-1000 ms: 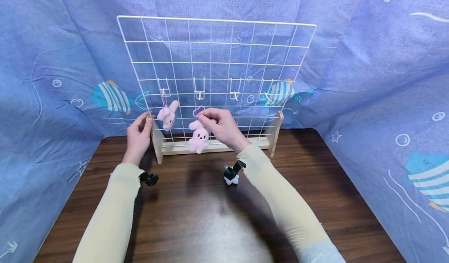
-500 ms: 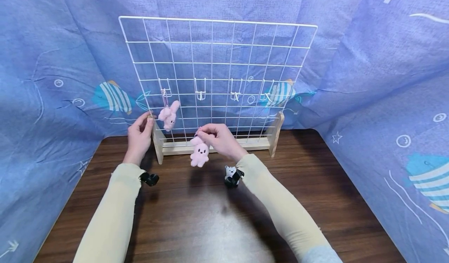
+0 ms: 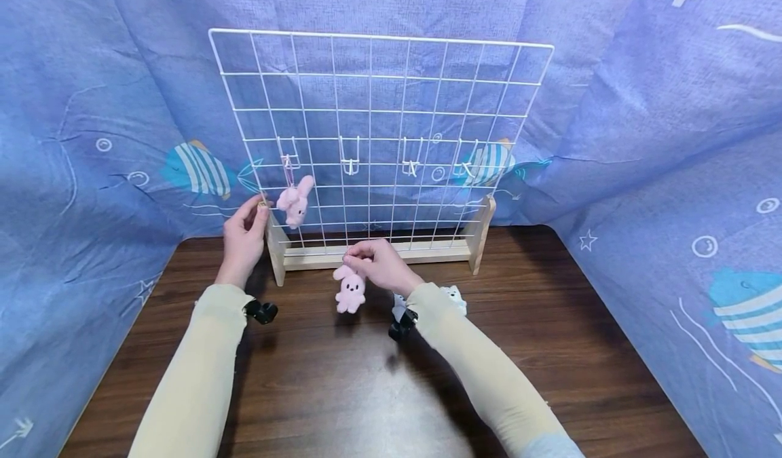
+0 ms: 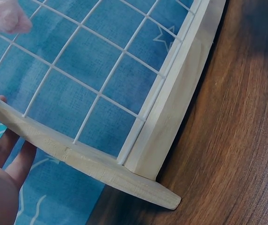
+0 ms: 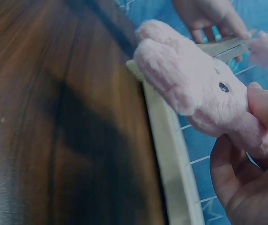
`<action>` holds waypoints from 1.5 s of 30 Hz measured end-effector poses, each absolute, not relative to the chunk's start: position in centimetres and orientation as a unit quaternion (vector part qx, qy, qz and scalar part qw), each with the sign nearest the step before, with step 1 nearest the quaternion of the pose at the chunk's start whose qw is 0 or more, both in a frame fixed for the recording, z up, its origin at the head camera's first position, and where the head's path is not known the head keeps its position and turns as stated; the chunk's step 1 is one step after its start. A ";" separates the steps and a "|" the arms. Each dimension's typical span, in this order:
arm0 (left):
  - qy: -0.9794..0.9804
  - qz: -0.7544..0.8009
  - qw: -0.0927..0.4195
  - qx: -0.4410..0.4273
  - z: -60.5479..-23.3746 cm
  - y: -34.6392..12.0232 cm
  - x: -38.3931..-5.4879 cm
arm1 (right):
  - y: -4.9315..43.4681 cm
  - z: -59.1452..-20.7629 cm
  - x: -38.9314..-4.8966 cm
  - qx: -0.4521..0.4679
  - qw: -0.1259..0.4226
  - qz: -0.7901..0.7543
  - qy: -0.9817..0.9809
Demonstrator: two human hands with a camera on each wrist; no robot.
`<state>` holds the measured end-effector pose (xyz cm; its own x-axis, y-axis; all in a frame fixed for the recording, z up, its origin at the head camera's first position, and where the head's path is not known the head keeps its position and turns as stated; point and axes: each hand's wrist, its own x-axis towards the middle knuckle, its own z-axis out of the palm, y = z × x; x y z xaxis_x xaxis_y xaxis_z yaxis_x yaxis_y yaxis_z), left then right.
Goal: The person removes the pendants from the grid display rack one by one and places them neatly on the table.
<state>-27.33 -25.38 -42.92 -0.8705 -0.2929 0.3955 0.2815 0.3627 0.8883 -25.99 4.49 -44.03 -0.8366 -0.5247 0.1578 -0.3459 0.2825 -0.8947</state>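
My right hand [image 3: 386, 268] pinches a pink bunny plush keychain [image 3: 351, 294] by its top, near the ears. The bunny hangs low, in front of the wooden base [image 3: 311, 262] of a white wire grid rack. In the right wrist view, the thumb and fingers hold the upper end of the bunny [image 5: 195, 84], its feet pointing away. My left hand [image 3: 241, 235] grips the wooden side support [image 3: 272, 244] of the rack at the left, fingers behind it. A second pink bunny plush [image 3: 294, 207] dangles by its cord from the leftmost hook.
Three more white hooks [image 3: 351, 167] on the grid carry nothing. On the brown table [image 3: 342, 390] a white plush [image 3: 453, 295] lies beside the right sleeve. A greyish plush [image 3: 399, 304] is partly hidden by the wrist camera. Blue fish-print cloth [image 3: 611, 105] surrounds the table.
My right hand has moved down from below the second hook toward the table, carrying the pink bunny plush. A white plush now shows beyond the right sleeve. My left hand stays on the support.
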 end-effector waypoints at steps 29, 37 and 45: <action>-0.786 -0.566 0.250 -0.003 -42.4 -25.0 -26.8 | 3.6 -49.0 -25.4 -0.250 0.115 -0.460 0.844; -0.784 -0.565 0.255 0.001 -42.4 -24.7 -26.8 | 3.9 -49.0 -25.6 -0.223 0.130 -0.463 0.848; -0.785 -0.565 0.253 -0.003 -42.5 -25.2 -26.8 | 4.2 -48.5 -25.7 -0.200 0.111 -0.446 0.865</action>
<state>-26.79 -25.19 -42.54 -0.8725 -0.2808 0.4000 0.2900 0.3612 0.8862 -25.65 4.24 -48.46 -0.8952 -0.4455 -0.0133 -0.2477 0.5222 -0.8161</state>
